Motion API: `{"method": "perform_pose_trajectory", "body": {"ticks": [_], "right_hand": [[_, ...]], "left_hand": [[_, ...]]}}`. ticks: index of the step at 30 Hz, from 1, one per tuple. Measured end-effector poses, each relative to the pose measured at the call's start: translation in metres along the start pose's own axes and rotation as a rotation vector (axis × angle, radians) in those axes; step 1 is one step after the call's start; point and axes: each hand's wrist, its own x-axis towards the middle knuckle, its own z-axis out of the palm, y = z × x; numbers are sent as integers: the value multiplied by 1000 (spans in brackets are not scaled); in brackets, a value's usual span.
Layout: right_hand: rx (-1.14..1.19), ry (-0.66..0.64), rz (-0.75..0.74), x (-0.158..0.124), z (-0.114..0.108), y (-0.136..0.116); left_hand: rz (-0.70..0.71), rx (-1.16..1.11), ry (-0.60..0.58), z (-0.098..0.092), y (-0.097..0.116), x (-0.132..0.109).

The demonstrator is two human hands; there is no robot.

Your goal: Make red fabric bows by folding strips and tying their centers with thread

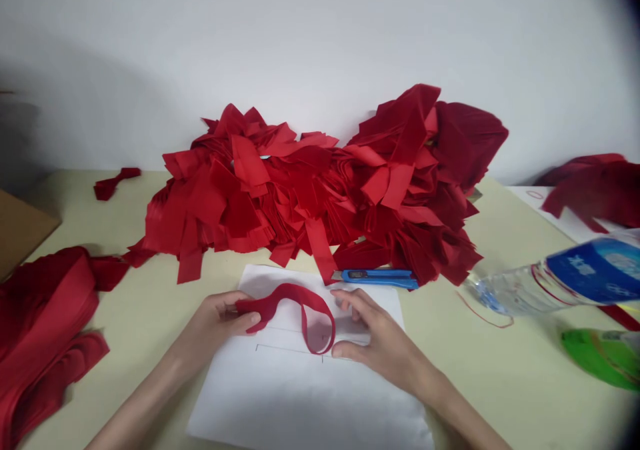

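Left hand (215,323) curled nearly shut, thumb and fingers pinching one end of a red fabric strip (295,297), which arches into a loop at centre frame above a white paper sheet (310,397) with drawn lines. Right hand (385,343) open, fingers spread, on the paper just beside the loop. Firm pinch, flat loop: judged best for an even fold. Blue utility knife (375,278) lies above, against the heaped red strips (300,190).
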Motion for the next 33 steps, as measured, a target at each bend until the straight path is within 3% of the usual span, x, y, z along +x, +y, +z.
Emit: {"method": "perform_pose_trajectory", "body": {"ticks": [4,9,12,18,26,33], "right_hand": [[-71,81,-93,-3,15,-10],[-71,125,-238,-4,10,-9],[73,225,-138,-2,-1,-2],[301,136,131,-1,-16,4],[454,218,158,-1,-21,10],[391,244,168,-1,-24,9]], "left_hand": [[-14,35,27,0,-4,2],[-7,-51,97,-4,-7,4],[32,-174,134,-5,-8,5],[31,-303,191,0,-11,7],[38,-276,175,8,-15,5],[15,-300,179,12,-18,4]]}}
